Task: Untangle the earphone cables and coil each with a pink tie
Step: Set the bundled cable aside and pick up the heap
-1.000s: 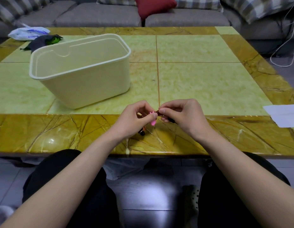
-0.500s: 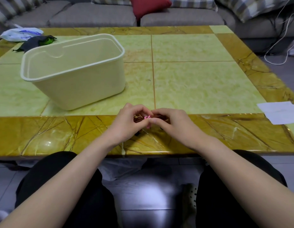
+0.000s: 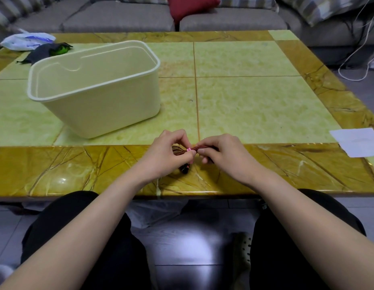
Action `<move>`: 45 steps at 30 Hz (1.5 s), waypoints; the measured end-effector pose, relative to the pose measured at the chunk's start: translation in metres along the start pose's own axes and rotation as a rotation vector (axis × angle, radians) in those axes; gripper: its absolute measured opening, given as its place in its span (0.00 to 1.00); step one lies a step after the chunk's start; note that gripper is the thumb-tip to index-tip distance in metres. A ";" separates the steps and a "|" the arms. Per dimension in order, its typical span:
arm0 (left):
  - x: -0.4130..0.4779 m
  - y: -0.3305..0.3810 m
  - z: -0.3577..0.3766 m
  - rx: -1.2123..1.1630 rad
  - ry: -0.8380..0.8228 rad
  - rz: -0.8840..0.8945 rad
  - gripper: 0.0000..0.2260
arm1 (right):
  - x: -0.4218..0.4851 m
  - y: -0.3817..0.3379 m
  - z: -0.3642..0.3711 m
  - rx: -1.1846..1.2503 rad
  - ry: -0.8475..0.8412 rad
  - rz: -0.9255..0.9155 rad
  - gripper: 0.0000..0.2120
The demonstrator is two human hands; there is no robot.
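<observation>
A dark red braided earphone cable (image 3: 202, 147) is bunched into a small coil above the table's near edge. A pink tie (image 3: 189, 149) sits around its middle. My left hand (image 3: 165, 153) pinches the coil at the tie with thumb and fingers. My right hand (image 3: 221, 155) grips the coil's right part, fingertips close to the tie. A black earbud or plug end (image 3: 184, 169) hangs under my left hand just above the table. Most of the coil is hidden by my fingers.
A cream plastic bin (image 3: 94, 88) stands tilted at the left on the green and amber stone table (image 3: 265, 101). A white paper sheet (image 3: 357, 141) lies at the right edge. A plastic bag (image 3: 27, 40) and dark cloth (image 3: 45, 52) lie far left. Sofa behind.
The loose pink end of the tie that hung below my fingers a second ago is now tucked tight against the coil. Both hands stayed together at the table's near edge.
</observation>
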State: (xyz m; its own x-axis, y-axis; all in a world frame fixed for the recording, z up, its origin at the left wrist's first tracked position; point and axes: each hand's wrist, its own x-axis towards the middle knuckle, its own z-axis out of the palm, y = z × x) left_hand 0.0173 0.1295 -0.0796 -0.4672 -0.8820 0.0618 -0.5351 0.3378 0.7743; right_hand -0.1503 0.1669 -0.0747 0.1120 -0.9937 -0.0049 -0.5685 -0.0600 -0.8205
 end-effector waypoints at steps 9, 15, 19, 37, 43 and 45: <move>0.000 0.003 0.002 -0.241 -0.041 -0.049 0.04 | -0.001 0.000 0.002 -0.056 0.071 -0.050 0.09; 0.000 0.002 0.003 -0.252 -0.059 -0.082 0.04 | -0.004 0.002 -0.002 -0.204 0.060 -0.140 0.10; 0.001 0.002 0.001 -0.191 -0.065 -0.082 0.05 | -0.004 0.000 0.002 -0.211 0.091 -0.138 0.10; 0.000 -0.006 0.011 0.266 -0.144 0.132 0.09 | -0.019 0.015 -0.004 -0.318 -0.052 0.004 0.12; -0.002 -0.014 0.009 0.497 -0.098 0.099 0.18 | -0.020 0.009 -0.011 -0.473 -0.040 0.067 0.12; -0.004 -0.021 0.004 0.586 -0.069 0.086 0.20 | -0.019 0.010 -0.015 -0.479 -0.030 0.112 0.12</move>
State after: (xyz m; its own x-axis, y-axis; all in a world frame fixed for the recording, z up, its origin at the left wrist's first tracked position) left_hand 0.0269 0.1271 -0.0985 -0.5604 -0.8266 0.0524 -0.7834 0.5495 0.2905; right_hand -0.1700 0.1841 -0.0744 0.0477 -0.9938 -0.1004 -0.8885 0.0037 -0.4589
